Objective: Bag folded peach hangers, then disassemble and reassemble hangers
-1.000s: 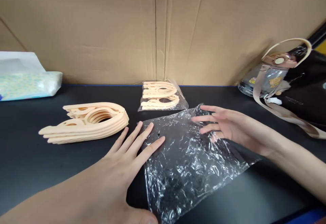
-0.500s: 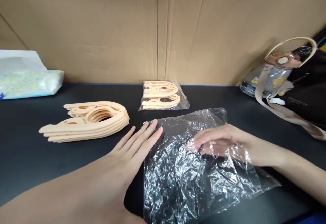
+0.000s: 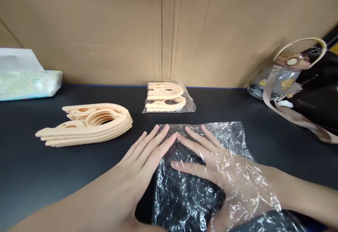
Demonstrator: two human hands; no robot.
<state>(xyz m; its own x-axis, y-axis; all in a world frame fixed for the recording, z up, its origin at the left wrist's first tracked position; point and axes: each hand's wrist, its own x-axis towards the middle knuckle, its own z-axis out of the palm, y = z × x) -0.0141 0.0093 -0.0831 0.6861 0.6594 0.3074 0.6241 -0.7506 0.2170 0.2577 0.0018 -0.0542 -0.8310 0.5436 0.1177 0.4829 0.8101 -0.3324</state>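
Brown cardboard (image 3: 105, 24) is forming the wall behind, with a dark vertical seam (image 3: 162, 31) running down near the middle and a slanting line (image 3: 10, 31) crossing the far left. A black tabletop (image 3: 221, 101) is stretching below, a thin blue strip (image 3: 105, 85) tracing its back edge. Diffuse light is leaving a greyish sheen at front left, while soft shadow is darkening the cardboard's right side.

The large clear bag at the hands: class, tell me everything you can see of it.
The large clear bag looks like thin, transparent plastic film, crinkled and full of bright glints. It lies spread on the black tabletop, its near part cut off by the picture's bottom edge. The left hand has its fingers at the far left corner, while film drapes over the back and wrist of the right hand.
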